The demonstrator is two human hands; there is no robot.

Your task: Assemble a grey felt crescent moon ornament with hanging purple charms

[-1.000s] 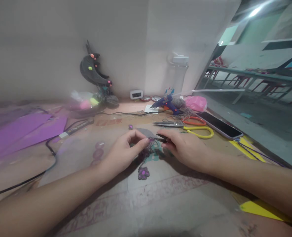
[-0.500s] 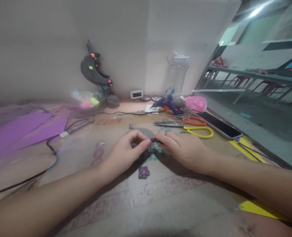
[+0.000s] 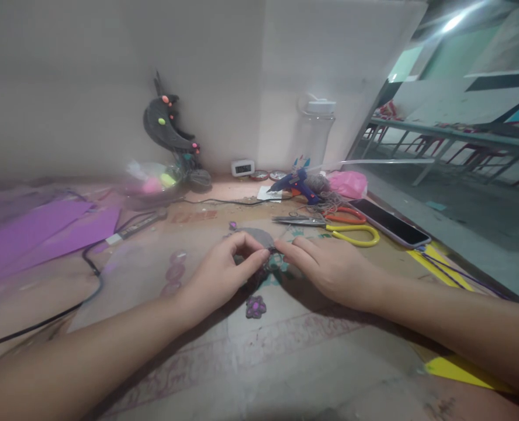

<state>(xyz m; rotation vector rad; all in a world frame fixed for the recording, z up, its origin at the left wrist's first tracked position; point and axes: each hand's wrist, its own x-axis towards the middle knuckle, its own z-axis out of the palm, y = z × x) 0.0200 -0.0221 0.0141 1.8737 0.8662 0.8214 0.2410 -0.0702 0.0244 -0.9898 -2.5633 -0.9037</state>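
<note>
My left hand (image 3: 224, 272) is closed, thumb and index finger pinching a small dark piece that their tips mostly hide. My right hand (image 3: 329, 266) meets it from the other side, fingers bent together and the index fingertip beside that piece; its thumb is hidden. Just behind the fingertips lies a flat grey rounded piece (image 3: 260, 235), partly covered by my left hand. A grey flower with purple petals (image 3: 256, 306) rests on the board in front of my hands. Beyond my left hand sits a small purple piece (image 3: 233, 224).
Scissors (image 3: 351, 233) with yellow and orange handles lie behind my right hand, beside a phone (image 3: 391, 222). Farther back are a blue glue gun (image 3: 298, 184), grey yarn (image 3: 318, 182), a clear bottle (image 3: 316, 134) and a white digital clock (image 3: 242, 168). Purple sheets (image 3: 35, 234) and a black cord (image 3: 44, 318) are left.
The fingers of my right hand have shifted slightly, and less of the dark piece shows between the fingertips. My left hand has barely moved.
</note>
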